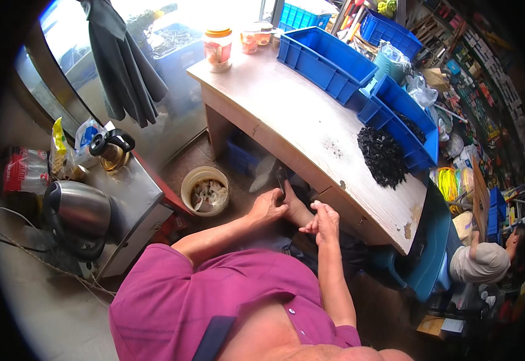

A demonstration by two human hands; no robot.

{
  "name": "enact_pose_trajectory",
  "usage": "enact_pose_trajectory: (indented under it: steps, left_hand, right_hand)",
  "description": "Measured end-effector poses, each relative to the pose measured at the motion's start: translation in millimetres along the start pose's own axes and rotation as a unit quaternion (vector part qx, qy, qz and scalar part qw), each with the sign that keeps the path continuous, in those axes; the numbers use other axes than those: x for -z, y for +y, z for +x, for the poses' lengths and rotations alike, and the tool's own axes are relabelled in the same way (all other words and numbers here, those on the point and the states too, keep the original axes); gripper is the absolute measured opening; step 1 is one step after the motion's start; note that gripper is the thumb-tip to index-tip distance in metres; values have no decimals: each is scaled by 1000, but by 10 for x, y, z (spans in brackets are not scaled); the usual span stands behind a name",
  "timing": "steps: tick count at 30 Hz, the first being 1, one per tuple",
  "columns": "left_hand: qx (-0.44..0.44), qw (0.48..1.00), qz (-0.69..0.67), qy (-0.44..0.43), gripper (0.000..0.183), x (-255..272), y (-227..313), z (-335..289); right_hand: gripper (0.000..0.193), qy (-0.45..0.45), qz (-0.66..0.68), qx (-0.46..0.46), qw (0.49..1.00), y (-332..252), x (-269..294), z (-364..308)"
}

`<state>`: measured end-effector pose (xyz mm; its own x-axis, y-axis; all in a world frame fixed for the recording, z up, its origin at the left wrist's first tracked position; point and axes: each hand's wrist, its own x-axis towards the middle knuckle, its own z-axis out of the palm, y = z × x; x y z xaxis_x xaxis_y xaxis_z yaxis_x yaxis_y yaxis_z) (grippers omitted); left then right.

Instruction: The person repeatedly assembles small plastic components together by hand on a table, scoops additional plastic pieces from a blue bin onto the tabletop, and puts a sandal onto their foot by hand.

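Observation:
My left hand (267, 207) is closed beside my raised bare foot (299, 215), its fingertips against the skin near a dark shoe or sandal (282, 180). What those fingers hold, if anything, is hidden. To the right of the ankle, my right hand (324, 223) is raised with its fingers curled together, and anything inside them is too small to make out. Both hands are low in front of the pale wooden desk (268, 99), close to its drawer side.
A waste bucket (205, 191) stands left of my hands. A kettle (82, 210) and glass pot (112, 150) sit on a cabinet at left. The desk bears blue crates (329, 60), a jar (217, 48) and a pile of black pieces (382, 157). Another person (479, 262) is at right.

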<state>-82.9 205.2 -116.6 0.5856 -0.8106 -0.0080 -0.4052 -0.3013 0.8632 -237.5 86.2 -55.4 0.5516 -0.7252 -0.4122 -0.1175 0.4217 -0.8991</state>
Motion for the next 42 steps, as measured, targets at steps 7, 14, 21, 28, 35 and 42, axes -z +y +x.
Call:
enact_pose_trajectory:
  steps: [7, 14, 21, 28, 35, 42]
  left_hand:
    - [-17, 999, -35, 10, 42, 11, -33, -173]
    - [-59, 997, -39, 23, 40, 45, -13, -235]
    - [-78, 995, -24, 58, 48, 22, -60, -291]
    - [-1, 977, -44, 207, 52, 519, 1, -40]
    - [267, 951, -114, -105, 106, 714, -416, 757]
    - [221, 963, -57, -145, 74, 458, -566, 1030]
  right_hand:
    - [33, -71, -138, -82, 984, 287, -402, 522]
    - [32, -83, -165, -58, 981, 576, -546, 757]
    - [29, -81, -146, -32, 985, 625, -560, 824]
    - [33, -64, -132, -104, 984, 414, -698, 662]
    - [38, -69, -147, -98, 982, 474, -727, 586]
    - [39, -78, -156, -100, 980, 481, -716, 625]
